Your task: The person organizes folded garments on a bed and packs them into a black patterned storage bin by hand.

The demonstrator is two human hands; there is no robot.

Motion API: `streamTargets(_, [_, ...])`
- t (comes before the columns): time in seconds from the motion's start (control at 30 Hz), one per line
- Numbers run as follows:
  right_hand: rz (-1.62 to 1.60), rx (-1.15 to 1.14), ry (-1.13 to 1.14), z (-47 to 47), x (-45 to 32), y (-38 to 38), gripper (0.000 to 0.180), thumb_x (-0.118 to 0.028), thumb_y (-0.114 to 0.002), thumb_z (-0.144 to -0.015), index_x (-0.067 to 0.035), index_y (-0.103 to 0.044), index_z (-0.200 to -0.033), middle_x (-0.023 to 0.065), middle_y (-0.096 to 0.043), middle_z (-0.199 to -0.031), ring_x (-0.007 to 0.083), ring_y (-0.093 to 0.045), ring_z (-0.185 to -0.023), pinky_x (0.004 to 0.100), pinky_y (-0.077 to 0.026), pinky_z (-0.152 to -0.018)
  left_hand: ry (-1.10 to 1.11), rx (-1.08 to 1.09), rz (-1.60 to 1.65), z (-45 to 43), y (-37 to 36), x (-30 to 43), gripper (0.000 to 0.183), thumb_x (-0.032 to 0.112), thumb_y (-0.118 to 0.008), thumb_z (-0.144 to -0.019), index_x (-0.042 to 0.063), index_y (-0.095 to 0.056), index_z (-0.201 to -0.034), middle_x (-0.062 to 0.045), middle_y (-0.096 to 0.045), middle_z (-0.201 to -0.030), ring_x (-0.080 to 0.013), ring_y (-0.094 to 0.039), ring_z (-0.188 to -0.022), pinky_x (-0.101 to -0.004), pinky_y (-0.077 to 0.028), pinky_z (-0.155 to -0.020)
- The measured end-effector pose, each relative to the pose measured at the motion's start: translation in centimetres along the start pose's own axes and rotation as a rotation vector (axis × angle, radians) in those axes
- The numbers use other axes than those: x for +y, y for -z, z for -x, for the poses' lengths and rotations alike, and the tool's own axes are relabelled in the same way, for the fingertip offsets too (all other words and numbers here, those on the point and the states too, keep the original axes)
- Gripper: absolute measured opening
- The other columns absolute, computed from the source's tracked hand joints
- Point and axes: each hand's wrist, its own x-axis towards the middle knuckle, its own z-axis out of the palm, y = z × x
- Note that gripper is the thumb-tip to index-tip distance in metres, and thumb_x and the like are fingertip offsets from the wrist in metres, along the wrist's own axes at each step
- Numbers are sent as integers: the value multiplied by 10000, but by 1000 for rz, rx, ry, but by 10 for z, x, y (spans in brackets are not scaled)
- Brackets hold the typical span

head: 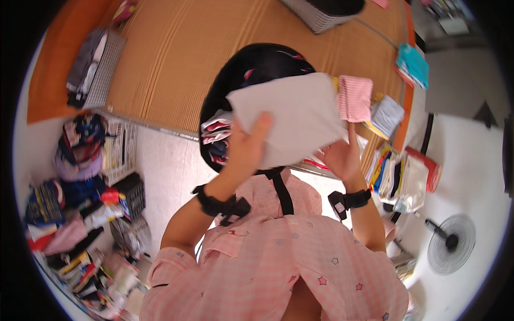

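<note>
A folded light grey cloth (293,116) is held up in front of me. My left hand (251,148) grips its left lower part, thumb on top. At its lower right corner is my right hand (341,156), palm towards the cloth with fingers spread; whether it touches the cloth is hard to tell. Behind the cloth lies a black rounded container (225,76), partly hidden, with folded white and red garments (217,126) at its left side. A folded pink striped cloth (355,98) lies just right of the grey one, beside a folded light blue garment (386,116).
The mat-covered surface (168,68) bears a checked basket of clothes (100,68) at left and a grey-black basket (321,18) at top. Teal folded cloth (413,66) lies at its right edge. Clothes piles (80,148) and a white crate (120,148) stand left, a fan (451,242) right.
</note>
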Motion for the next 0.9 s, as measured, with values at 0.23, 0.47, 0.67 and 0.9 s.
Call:
streamTargets(0.23, [-7,-228,17,-58,42,-56,763,-654,-324,-866,-126,-263,-1413,64,-305,-1447,271,-307,-1313,437,-251,-1077,93,239,353,-1,11,-49,503,201,-519,-927,20,-261,-1318,-104,-431,-1268,-159,-437,-1145,-294,-363,-966])
streamTargets(0.47, [465,24,110,-164,103,-104,481,-102,-529,-899,-58,-330,-1334,100,-461,-1288,215,-456,-1176,371,-375,-992,18,508,-6,-17,88,-72,448,167,-584,-893,-44,-384,-1234,-109,-523,-1163,-157,-525,-1031,-285,-431,-889])
streamTargets(0.67, [484,102,86,-242,150,-67,444,-25,-534,-862,-22,-378,-1277,102,-508,-1223,217,-525,-1081,337,-440,-912,-130,414,-683,-41,167,-106,386,151,-682,-790,-53,-550,-1089,-159,-612,-1026,-221,-598,-919,-315,-468,-780])
streamTargets(0.9, [681,252,343,-264,193,-28,370,-3,-517,-856,5,-452,-1221,74,-538,-1189,194,-531,-1061,308,-429,-902,-41,305,-926,-36,194,-153,434,349,-596,-815,23,-592,-1102,-184,-615,-1042,-366,-526,-1038,-424,-325,-987])
